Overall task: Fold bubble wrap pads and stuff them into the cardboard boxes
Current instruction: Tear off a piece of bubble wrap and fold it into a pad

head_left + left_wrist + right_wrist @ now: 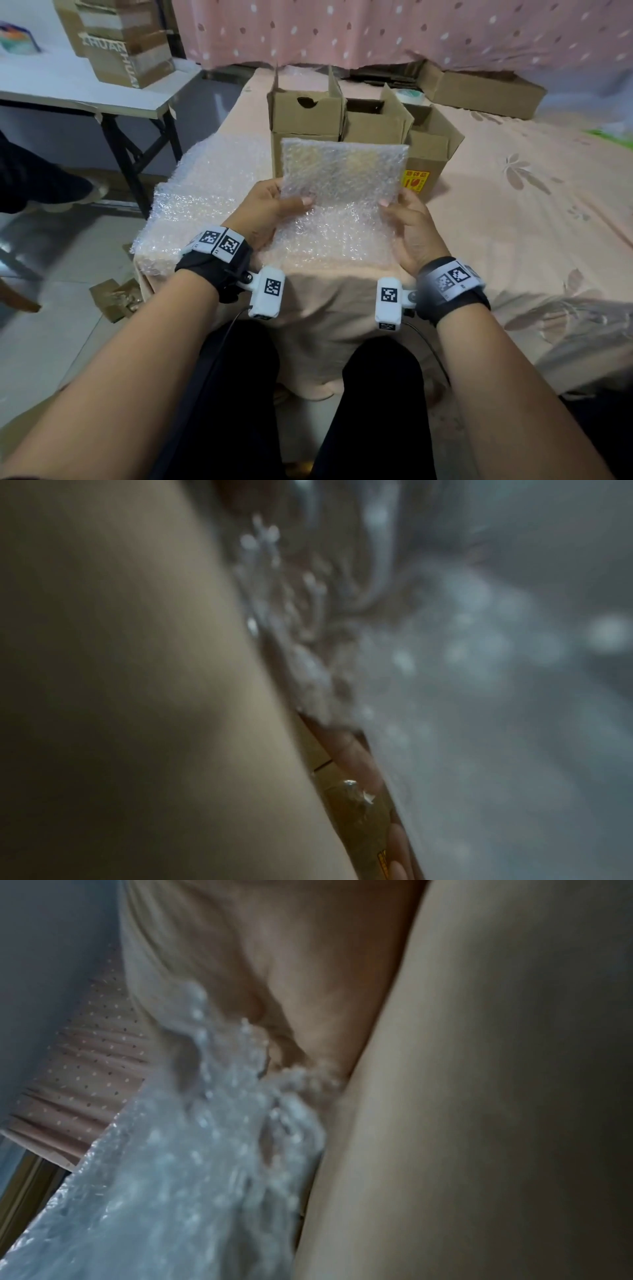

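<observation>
- A bubble wrap pad [342, 192] is held up over the near end of the bed [513, 212], its far half raised upright in front of the cardboard boxes [373, 126]; the fold appears to be half made.
- The left hand [263, 212] pinches the pad's left edge, thumb laid on the facing side and fingers behind; the right hand [409, 226] pinches the right edge in the same way.
- A stack of further bubble wrap sheets [205, 195] lies on the bed just left of the held pad; three open boxes stand just beyond, flaps up.
- The wrist views are blurred and close; only wrap and skin can be made out, so finger placement behind the pad is probably as described, but cannot be confirmed.
- For a good fold, the raised half should be brought down so that its edge meets the near edge squarely; both corners should be matched before the crease is pressed.
- The crease is best flattened with even pressure from both thumbs; springy wrap is likely to reopen if released too soon.
- The folded pad should be kept pinched while it is carried to a box opening; flaps may snag it.
</observation>
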`<state>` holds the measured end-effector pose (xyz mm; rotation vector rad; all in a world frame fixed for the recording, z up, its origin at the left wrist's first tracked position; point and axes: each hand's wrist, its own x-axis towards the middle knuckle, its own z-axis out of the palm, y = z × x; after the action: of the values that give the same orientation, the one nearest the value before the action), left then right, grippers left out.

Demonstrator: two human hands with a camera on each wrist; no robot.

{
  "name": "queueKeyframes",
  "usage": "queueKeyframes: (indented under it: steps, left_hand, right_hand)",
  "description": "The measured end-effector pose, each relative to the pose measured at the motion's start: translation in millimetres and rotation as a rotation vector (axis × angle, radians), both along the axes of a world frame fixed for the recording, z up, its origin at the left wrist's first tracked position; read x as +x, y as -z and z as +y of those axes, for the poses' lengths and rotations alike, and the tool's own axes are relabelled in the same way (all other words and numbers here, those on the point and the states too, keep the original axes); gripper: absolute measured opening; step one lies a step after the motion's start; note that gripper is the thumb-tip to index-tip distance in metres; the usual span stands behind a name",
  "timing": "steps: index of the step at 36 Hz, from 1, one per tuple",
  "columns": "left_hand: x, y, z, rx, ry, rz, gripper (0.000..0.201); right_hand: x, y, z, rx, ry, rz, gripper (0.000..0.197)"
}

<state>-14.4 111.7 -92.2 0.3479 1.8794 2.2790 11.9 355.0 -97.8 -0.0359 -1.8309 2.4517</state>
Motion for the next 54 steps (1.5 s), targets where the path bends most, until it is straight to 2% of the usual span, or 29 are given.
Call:
queueKeyframes:
  steps: [3,7,22,26,33,36,40,42,43,46,49,54]
  left_hand:
    - [0.5,-0.1,1.5,0.014,0.000,-0.008,0.033]
    - [1.0,0.4,2.6,0.023,0.010,-0.018,0.036]
    - [1.5,-0.9,-0.6,0.050,0.092,-0.070,0.037]
    - [3.8,-3.1,-0.3,0.088,0.112,-0.076,0.039]
    - [-0.7,-6.7,-1.6,0.067,0.110,-0.073,0.020]
    - [-2.4,-6.2,-2.3,0.087,0.112,-0.083,0.027]
    - [-6.2,-4.2,-3.7,0.115,0.123,-0.093,0.037]
    - [-7.9,-3.4,-4.2,0.110,0.125,-0.104,0.034]
    - [-8.1,-3.4,-4.2,0.106,0.127,-0.109,0.031]
    - [-6.8,-4.8,-3.6,0.112,0.110,-0.108,0.030]
    - [-5.0,-5.0,-4.0,0.118,0.110,-0.121,0.021]
    - [-3.8,0.2,-7.9,0.195,0.115,-0.147,0.030]
  right_hand:
    - [0.4,0.6,0.6,0.059,-0.023,0.016,0.033]
    - [0.2,2.4,0.4,0.049,-0.046,0.024,0.023]
    - [3.4,2.0,1.6,0.037,0.015,0.009,0.024]
    - [6.2,0.0,-0.2,-0.009,0.021,0.015,0.037]
    - [7.5,0.8,0.4,0.004,0.032,0.014,0.036]
    - [7.1,2.7,1.4,0.011,-0.003,0.023,0.043]
    - [6.9,1.6,1.2,0.044,-0.033,0.056,0.042]
    - [5.9,1.7,1.7,0.050,-0.029,0.052,0.047]
    - [5.8,1.1,1.5,0.047,-0.034,0.049,0.045]
    - [7.2,0.4,1.4,0.050,-0.064,0.055,0.012]
    - [7.4,2.0,1.0,0.038,-0.103,0.082,0.030]
    - [7.4,1.5,0.2,-0.025,-0.075,0.008,0.033]
